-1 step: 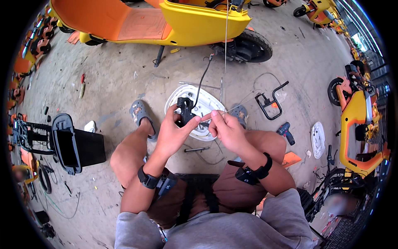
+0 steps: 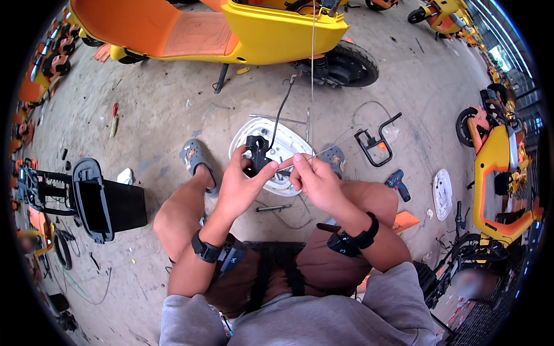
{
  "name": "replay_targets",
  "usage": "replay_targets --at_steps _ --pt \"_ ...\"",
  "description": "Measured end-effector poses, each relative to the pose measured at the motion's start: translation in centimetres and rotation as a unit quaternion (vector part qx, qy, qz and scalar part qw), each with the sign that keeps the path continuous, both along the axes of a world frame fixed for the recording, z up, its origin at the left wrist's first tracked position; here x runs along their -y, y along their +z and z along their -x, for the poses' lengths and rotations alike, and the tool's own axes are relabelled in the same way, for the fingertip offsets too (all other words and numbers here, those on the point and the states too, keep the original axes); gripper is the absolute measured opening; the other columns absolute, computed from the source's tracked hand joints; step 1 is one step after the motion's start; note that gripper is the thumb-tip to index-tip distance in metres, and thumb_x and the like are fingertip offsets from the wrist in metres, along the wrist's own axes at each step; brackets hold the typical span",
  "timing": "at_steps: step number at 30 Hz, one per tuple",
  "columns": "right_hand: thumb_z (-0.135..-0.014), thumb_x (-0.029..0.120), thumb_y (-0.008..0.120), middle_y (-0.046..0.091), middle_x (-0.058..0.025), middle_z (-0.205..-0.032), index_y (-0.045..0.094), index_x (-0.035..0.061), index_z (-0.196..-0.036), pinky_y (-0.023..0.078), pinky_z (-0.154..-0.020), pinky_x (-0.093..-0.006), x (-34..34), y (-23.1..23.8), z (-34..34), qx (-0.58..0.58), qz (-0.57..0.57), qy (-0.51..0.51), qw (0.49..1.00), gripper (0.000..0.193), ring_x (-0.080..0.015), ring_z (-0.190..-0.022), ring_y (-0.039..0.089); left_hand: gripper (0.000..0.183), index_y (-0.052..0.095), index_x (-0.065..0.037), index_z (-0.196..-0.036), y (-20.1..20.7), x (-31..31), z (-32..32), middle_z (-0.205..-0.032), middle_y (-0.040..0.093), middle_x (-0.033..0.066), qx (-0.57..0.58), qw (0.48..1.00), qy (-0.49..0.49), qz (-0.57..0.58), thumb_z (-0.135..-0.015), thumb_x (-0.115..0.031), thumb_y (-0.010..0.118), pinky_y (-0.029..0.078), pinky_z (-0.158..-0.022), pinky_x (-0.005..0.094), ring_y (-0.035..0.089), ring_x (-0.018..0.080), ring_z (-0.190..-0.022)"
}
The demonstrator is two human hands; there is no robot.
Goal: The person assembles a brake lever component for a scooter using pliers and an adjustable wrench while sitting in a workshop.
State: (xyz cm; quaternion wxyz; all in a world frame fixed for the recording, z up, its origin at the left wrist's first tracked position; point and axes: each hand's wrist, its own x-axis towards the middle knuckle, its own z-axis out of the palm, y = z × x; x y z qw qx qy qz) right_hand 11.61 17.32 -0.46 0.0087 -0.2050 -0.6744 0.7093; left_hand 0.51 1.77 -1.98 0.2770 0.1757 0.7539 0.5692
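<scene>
My left hand (image 2: 245,183) grips a black moulded mechanical part (image 2: 258,153), its thumb against the lower right side. I cannot tell exactly what kind of part it is. A short black cable (image 2: 280,109) rises from it and ends in a small connector. Close beside it, my right hand (image 2: 316,181) pinches a thin metal wire (image 2: 346,140) between thumb and forefinger. That wire trails off to the right and curls over the floor. Below both hands lies a white oval tray-like cover (image 2: 301,147) with small loose hardware in it.
A yellow and orange scooter (image 2: 259,34) stands ahead on its kickstand (image 2: 221,78). Right of me lie a black tube frame (image 2: 384,151), a cordless drill (image 2: 397,184) and another white cover (image 2: 442,195). A black bin-like housing (image 2: 121,205) rests on the left.
Both hands stay in place with the same things in them. The thin upright line in front of the scooter has shifted slightly left.
</scene>
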Motion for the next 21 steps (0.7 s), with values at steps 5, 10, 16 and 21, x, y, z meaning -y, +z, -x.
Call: replay_targets --at_steps 5,10,16,21 --pt "-0.107 0.041 0.039 0.051 0.0029 -0.065 0.066 0.0049 -0.107 0.034 -0.055 -0.0209 0.15 -0.06 -0.04 0.001 0.029 0.005 1.0 0.045 -0.0037 -0.058 0.04 0.072 0.038 0.011 -0.137 -0.26 0.0 -0.14 -0.092 0.068 0.014 -0.01 0.999 0.004 -0.039 -0.087 -0.025 0.075 0.049 -0.073 0.0272 0.063 0.0145 -0.083" --pt "-0.107 0.04 0.038 0.053 0.0023 -0.065 0.066 0.0042 -0.107 0.034 -0.055 -0.0208 -0.02 -0.05 -0.12 0.0 0.029 0.013 0.999 0.045 -0.0036 -0.058 0.04 0.067 0.036 0.006 -0.141 0.08 -0.21 -0.2 -0.094 0.067 0.0142 -0.005 1.0 0.0 -0.031 -0.091 -0.021 0.071 0.047 -0.075 0.0258 0.063 0.0146 -0.087" --pt "-0.107 0.038 0.037 0.055 0.0002 -0.064 0.066 0.0023 -0.107 0.038 -0.06 -0.023 0.1 0.34 0.06 -0.017 0.025 0.012 0.999 0.046 -0.0058 -0.061 0.044 0.074 0.033 0.012 -0.141 -0.62 0.19 -0.09 -0.102 0.068 0.0174 0.007 0.999 -0.014 -0.043 -0.09 -0.026 0.072 0.05 -0.08 0.0284 0.064 0.0179 -0.093" --pt "-0.108 0.038 0.036 0.057 0.0011 -0.065 0.067 0.0035 -0.11 0.035 -0.054 -0.0194 0.12 0.02 0.01 -0.032 -0.001 0.013 0.999 0.047 -0.0029 -0.056 0.04 0.074 0.033 0.013 -0.141 -0.51 0.3 -0.09 -0.102 0.069 0.0187 0.022 0.999 -0.022 -0.036 -0.091 -0.025 0.071 0.05 -0.081 0.0289 0.065 0.0182 -0.093"
